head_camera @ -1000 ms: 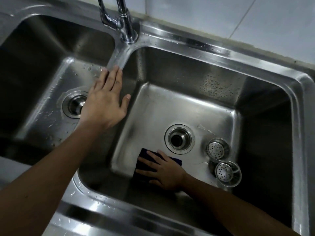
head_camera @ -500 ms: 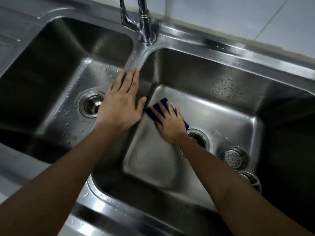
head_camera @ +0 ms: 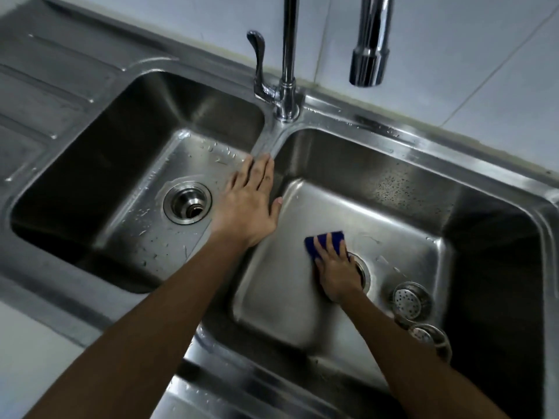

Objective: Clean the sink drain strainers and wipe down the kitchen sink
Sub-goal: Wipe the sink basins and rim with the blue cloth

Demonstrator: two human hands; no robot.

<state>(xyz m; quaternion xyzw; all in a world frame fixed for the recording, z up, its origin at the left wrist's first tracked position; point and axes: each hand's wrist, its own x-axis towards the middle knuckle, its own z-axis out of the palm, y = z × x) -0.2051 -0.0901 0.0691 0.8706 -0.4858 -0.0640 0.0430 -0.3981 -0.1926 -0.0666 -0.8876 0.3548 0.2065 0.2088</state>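
Note:
A steel double sink [head_camera: 393, 137] fills the view. My left hand [head_camera: 248, 204] rests flat with straight fingers on the divider between the two basins. My right hand [head_camera: 335, 267] presses a dark blue cloth [head_camera: 325, 240] onto the floor of the right basin, just left of its drain [head_camera: 364, 272], which the hand partly covers. Two round perforated strainers lie loose on the right basin floor: one strainer [head_camera: 411, 299] beside the drain, the second strainer [head_camera: 428, 335] nearer me and partly cut off by shadow.
The left basin has an open drain [head_camera: 187, 202] and scattered water drops. A chrome faucet [head_camera: 287, 86] with a lever stands behind the divider, its spout [head_camera: 367, 55] hanging over the right basin. A ribbed draining board [head_camera: 45, 95] lies at far left.
My right hand slid the blue cloth from the right basin's far left corner back toward the drain. My left hand stayed on the divider. The camera tilted up, showing more faucet.

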